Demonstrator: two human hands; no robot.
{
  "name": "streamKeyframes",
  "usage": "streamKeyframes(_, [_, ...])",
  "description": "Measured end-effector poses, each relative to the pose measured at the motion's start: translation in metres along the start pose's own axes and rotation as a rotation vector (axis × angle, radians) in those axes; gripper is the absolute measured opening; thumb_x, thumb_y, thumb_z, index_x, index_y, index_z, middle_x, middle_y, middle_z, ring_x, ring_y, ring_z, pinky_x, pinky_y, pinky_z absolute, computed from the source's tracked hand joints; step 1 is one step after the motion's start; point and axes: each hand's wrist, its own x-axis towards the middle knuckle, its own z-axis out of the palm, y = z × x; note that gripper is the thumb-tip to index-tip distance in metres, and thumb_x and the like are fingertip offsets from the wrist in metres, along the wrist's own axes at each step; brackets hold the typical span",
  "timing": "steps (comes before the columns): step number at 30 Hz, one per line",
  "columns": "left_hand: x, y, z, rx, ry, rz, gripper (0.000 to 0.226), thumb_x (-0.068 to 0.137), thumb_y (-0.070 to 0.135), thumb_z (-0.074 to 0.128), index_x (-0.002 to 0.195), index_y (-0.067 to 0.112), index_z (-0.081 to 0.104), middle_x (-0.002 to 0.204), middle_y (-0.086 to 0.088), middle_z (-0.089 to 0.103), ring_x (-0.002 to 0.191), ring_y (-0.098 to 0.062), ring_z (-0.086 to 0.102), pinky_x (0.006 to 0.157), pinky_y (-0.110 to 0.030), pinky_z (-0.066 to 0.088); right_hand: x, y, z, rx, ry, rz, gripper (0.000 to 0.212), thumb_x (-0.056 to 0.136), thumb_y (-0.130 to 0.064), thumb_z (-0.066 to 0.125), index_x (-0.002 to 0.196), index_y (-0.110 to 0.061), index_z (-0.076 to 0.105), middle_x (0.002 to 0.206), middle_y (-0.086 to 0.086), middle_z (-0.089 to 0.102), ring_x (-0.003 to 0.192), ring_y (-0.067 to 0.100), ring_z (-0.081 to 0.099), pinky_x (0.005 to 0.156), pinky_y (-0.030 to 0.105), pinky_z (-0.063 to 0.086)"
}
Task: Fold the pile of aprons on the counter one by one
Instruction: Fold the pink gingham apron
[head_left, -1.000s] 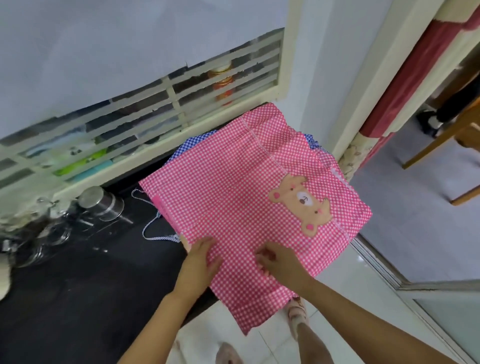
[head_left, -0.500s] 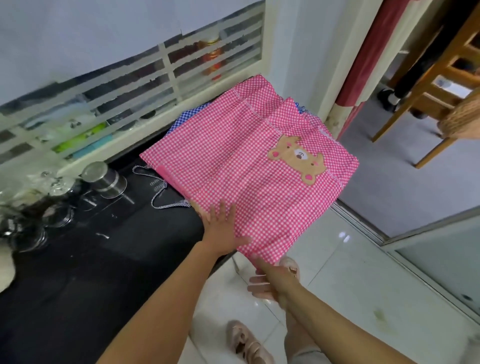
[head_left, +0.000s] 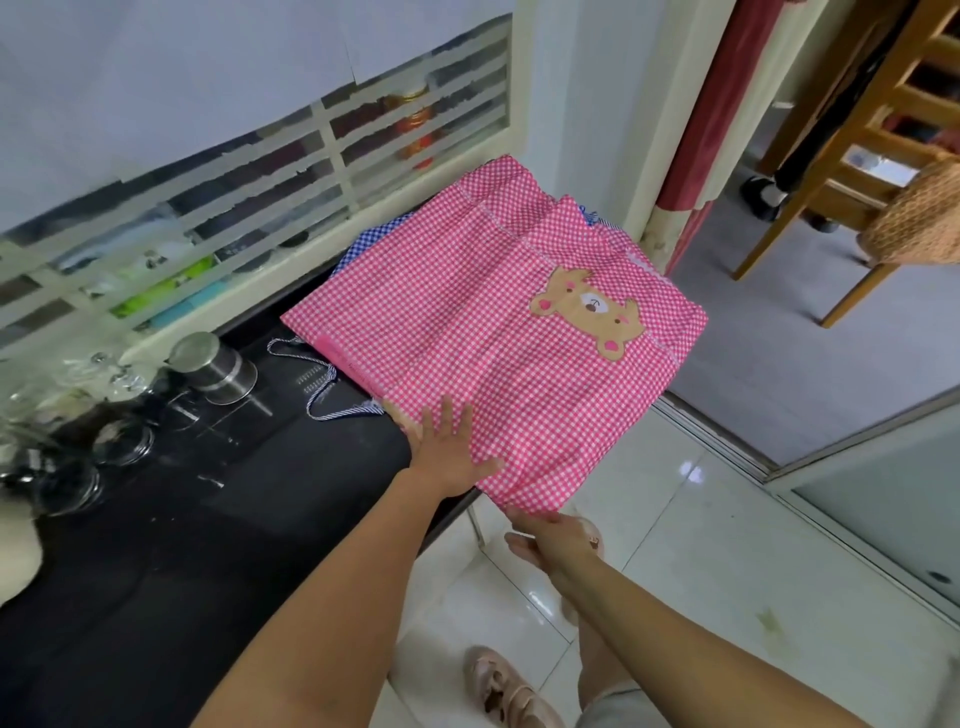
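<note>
A pink checked apron (head_left: 483, 322) with a bear patch lies spread on the black counter (head_left: 182, 519), its near part hanging over the counter edge. It covers a blue checked apron (head_left: 358, 247), of which only slivers show at the back. My left hand (head_left: 447, 447) presses flat on the pink apron's near left corner, fingers spread. My right hand (head_left: 553, 540) is below the counter edge, fingers fairly straight, touching the hanging hem from underneath.
A blue-white striped cord (head_left: 322, 400) trails left of the aprons. A steel canister (head_left: 215, 366) and glass jars (head_left: 67, 467) stand on the counter's left. A wooden chair (head_left: 857, 156) is past the doorway on the right. My feet are on the tiled floor (head_left: 701, 545).
My right hand has dropped from the apron's top surface to below its hanging hem. My left hand has slid a little and stays flat on the cloth. The view has shifted.
</note>
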Motion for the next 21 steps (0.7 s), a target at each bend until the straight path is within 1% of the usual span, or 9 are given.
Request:
streamKeyframes(3, [0.003,0.000,-0.002,-0.009,-0.021,-0.014,0.097,0.092,0.064,0.037,0.148,0.013,-0.023,0.152,-0.016,-0.032,0.139,-0.041,-0.027,0.110,-0.055,-0.014,0.006,-0.001,0.001,-0.008,-0.004,-0.077,0.010,0.082,0.005,0.065,0.088,0.001,0.058,0.080,0.016,0.055,0.066,0.023,0.052,0.057,0.023,0.047])
streamKeyframes(5, [0.006,-0.002,-0.002,-0.038,-0.049,-0.035,0.105,0.088,0.067,0.043,0.148,0.014,-0.025,0.152,-0.016,-0.033,0.139,-0.043,-0.027,0.110,-0.060,-0.011,0.005,-0.003,0.000,-0.061,-0.018,-0.117,0.014,0.081,0.010,0.057,0.088,-0.003,0.057,0.079,0.017,0.050,0.070,0.022,0.045,0.057,0.022,0.041])
streamKeyframes(7, [0.007,-0.002,-0.002,-0.036,-0.070,-0.039,0.112,0.084,0.067,0.049,0.147,0.014,-0.026,0.151,-0.015,-0.035,0.138,-0.044,-0.028,0.110,-0.061,-0.011,0.000,-0.003,-0.004,-0.114,-0.041,-0.157,0.017,0.081,0.012,0.053,0.078,-0.005,0.054,0.075,0.016,0.049,0.062,0.019,0.044,0.055,0.021,0.040])
streamKeyframes(9, [0.007,-0.003,0.001,-0.022,-0.069,-0.034,0.115,0.083,0.065,0.054,0.146,0.013,-0.028,0.151,-0.016,-0.036,0.137,-0.044,-0.030,0.109,-0.061,-0.012,-0.005,-0.002,-0.018,-0.148,-0.048,-0.211,0.014,0.084,0.011,0.055,0.073,0.004,0.059,0.070,0.016,0.060,0.058,0.018,0.056,0.057,0.019,0.048])
streamKeyframes(11, [0.007,-0.005,0.005,-0.015,-0.051,-0.032,0.118,0.082,0.065,0.056,0.146,0.014,-0.029,0.150,-0.016,-0.037,0.137,-0.044,-0.031,0.109,-0.062,-0.011,-0.012,-0.003,-0.035,-0.159,-0.064,-0.246,0.014,0.088,0.007,0.056,0.082,0.005,0.069,0.079,0.014,0.072,0.071,0.021,0.069,0.064,0.022,0.054])
streamKeyframes(13, [0.009,-0.007,0.007,-0.018,-0.042,-0.033,0.118,0.081,0.066,0.056,0.146,0.015,-0.029,0.150,-0.015,-0.037,0.136,-0.044,-0.031,0.108,-0.064,-0.011,-0.016,-0.007,-0.055,-0.147,-0.066,-0.258,0.017,0.090,0.007,0.053,0.088,0.006,0.070,0.085,0.017,0.073,0.075,0.021,0.072,0.065,0.022,0.056])
streamKeyframes(17, [0.010,-0.008,0.006,0.003,-0.040,-0.036,0.120,0.080,0.066,0.058,0.146,0.015,-0.029,0.150,-0.016,-0.038,0.137,-0.044,-0.030,0.109,-0.064,-0.008,-0.008,-0.012,-0.086,-0.019,0.041,-0.190,0.030,0.091,0.016,0.037,0.075,0.006,0.060,0.092,0.028,0.065,0.070,0.027,0.067,0.060,0.023,0.058])
streamKeyframes(20, [0.012,-0.006,0.007,0.020,-0.039,-0.042,0.124,0.077,0.068,0.059,0.145,0.016,-0.030,0.149,-0.016,-0.039,0.136,-0.045,-0.030,0.108,-0.065,-0.008,-0.003,-0.007,-0.094,-0.047,0.002,-0.045,0.017,0.086,0.016,0.051,0.094,0.002,0.054,0.099,0.039,0.055,0.080,0.031,0.057,0.058,0.024,0.055])
streamKeyframes(21, [0.012,-0.005,0.008,0.023,-0.044,-0.048,0.125,0.076,0.070,0.059,0.145,0.016,-0.031,0.149,-0.016,-0.039,0.136,-0.045,-0.030,0.108,-0.065,-0.009,-0.004,-0.004,-0.091,-0.037,-0.045,0.006,0.028,0.083,0.016,0.057,0.105,0.000,0.053,0.100,0.033,0.059,0.083,0.034,0.061,0.061,0.026,0.056])
